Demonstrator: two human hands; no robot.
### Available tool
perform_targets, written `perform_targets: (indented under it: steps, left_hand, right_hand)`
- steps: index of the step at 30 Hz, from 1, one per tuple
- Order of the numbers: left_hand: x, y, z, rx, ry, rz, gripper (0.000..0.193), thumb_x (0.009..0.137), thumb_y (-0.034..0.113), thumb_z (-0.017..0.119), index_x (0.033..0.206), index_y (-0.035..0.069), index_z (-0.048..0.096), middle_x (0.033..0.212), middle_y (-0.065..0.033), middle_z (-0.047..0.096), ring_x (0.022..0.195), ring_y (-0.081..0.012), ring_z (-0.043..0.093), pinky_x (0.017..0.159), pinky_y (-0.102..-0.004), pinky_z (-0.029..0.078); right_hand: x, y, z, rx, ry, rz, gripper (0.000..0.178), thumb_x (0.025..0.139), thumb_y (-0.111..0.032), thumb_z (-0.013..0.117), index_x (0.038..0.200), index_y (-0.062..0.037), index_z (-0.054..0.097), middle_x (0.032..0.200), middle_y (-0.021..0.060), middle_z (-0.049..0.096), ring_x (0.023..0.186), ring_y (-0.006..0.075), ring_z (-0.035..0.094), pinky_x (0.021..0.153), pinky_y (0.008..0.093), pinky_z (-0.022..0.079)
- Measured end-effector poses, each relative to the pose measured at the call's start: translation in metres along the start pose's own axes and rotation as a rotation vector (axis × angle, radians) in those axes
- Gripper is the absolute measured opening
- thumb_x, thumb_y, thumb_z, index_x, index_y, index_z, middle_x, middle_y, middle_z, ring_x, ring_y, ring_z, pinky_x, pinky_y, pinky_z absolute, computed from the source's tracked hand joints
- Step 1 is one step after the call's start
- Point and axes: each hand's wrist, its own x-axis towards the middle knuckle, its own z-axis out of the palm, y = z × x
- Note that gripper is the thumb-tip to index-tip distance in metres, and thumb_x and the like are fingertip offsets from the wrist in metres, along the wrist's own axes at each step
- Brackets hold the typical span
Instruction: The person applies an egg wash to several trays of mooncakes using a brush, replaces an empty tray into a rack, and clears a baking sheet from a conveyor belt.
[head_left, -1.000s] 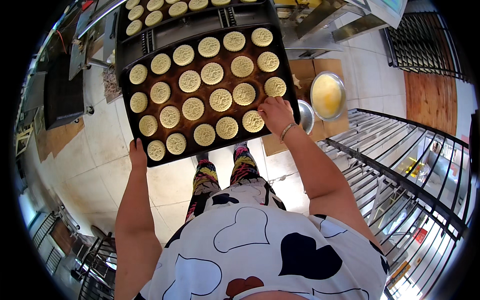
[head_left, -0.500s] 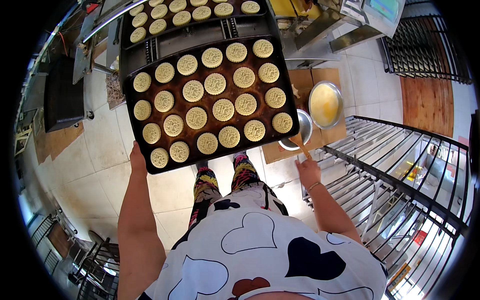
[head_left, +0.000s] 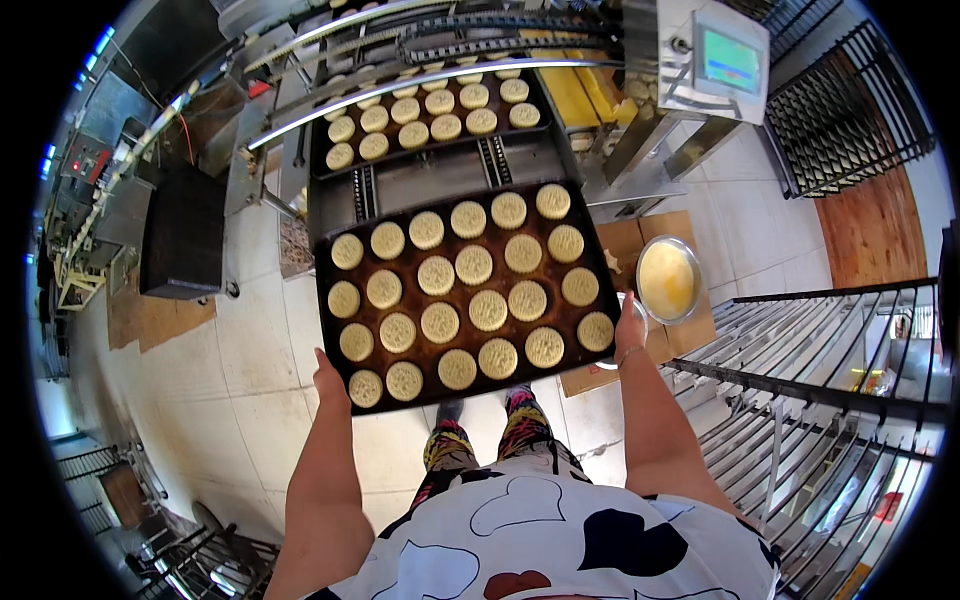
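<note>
I hold a dark baking tray (head_left: 425, 352) by its two sides, tilted slightly, over the floor. Rows of round, pale pastries (head_left: 474, 265) with a stamped pattern lie on it. My left hand (head_left: 332, 380) grips the near left corner, thumb along the side and the other fingers mostly hidden beneath. On the right side, my right hand (head_left: 629, 328) is closed on the edge near the front corner. Behind it, partly covered by hand and tray, is a metal bowl (head_left: 641, 316). The tray's far edge meets the conveyor frame (head_left: 430, 170).
A second pastry-filled tray (head_left: 425, 158) sits farther along the conveyor machine. A control screen (head_left: 730, 55) stands at the far right. A bowl of yellow liquid (head_left: 669, 280) rests on cardboard (head_left: 690, 225). A metal rack (head_left: 800, 385) flanks my right arm; a black bin (head_left: 190, 230) stands left.
My right hand has gone from beside a wooden handle to the tray's right edge; that handle is no longer visible. The view has shifted, showing more of the machine. My left hand keeps its hold.
</note>
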Motion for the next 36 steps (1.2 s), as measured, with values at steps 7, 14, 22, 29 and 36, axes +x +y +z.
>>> perform_targets:
  steps: [7,14,22,29,36]
  left_hand:
    - [-0.011,-0.001,-0.102,-0.284,-0.332,0.102,0.062,0.088,0.052,0.049,0.108,-0.007,0.056,0.098,-0.0128,0.063,0.084,-0.0247,0.061,0.074,-0.0360,0.051]
    - [-0.078,0.123,-0.115,-0.345,-0.974,0.333,0.055,0.091,0.049,0.046,0.115,0.000,0.054,0.109,-0.0103,0.061,0.095,-0.0246,0.060,0.083,-0.0363,0.049]
    - [-0.253,0.202,-0.210,-0.233,-1.929,0.667,0.076,0.090,0.056,0.040,0.130,-0.008,0.036,0.126,-0.0156,0.051,0.115,-0.0272,0.049,0.100,-0.0369,0.037]
    - [-0.426,0.177,-0.201,-0.640,-2.238,1.129,0.091,0.069,0.041,0.056,0.136,-0.011,0.022,0.134,-0.0249,0.039,0.123,-0.0327,0.042,0.105,-0.0395,0.033]
    - [-0.579,0.203,-0.163,-0.723,-2.749,0.526,0.052,0.082,0.037,0.050,0.119,0.000,0.052,0.123,-0.0147,0.054,0.118,-0.0292,0.047,0.103,-0.0459,0.030]
  right_hand:
    - [-0.153,0.081,-0.049,0.239,0.059,0.083,0.075,0.086,-0.059,0.046,0.118,0.0095,0.049,0.114,0.0149,0.055,0.101,0.0234,0.052,0.086,0.0372,0.042]
    - [-0.308,0.157,-0.148,0.808,0.259,-0.381,0.053,0.092,-0.044,0.047,0.107,0.0061,0.054,0.101,0.0118,0.061,0.089,0.0178,0.058,0.079,0.0313,0.048]
    - [-0.562,0.146,-0.212,1.375,0.565,-1.168,0.021,0.071,-0.017,0.052,0.085,-0.0023,0.059,0.094,0.0142,0.064,0.090,0.0308,0.061,0.085,0.0420,0.049]
    - [-0.683,0.208,-0.344,1.287,0.778,-1.436,0.055,0.077,-0.034,0.051,0.119,0.0029,0.050,0.117,0.0175,0.057,0.107,0.0308,0.056,0.097,0.0424,0.043]
    - [-0.754,0.233,-0.475,0.978,0.833,-1.630,0.034,0.084,-0.030,0.054,0.101,-0.0013,0.061,0.102,0.0120,0.065,0.097,0.0264,0.061,0.090,0.0401,0.046]
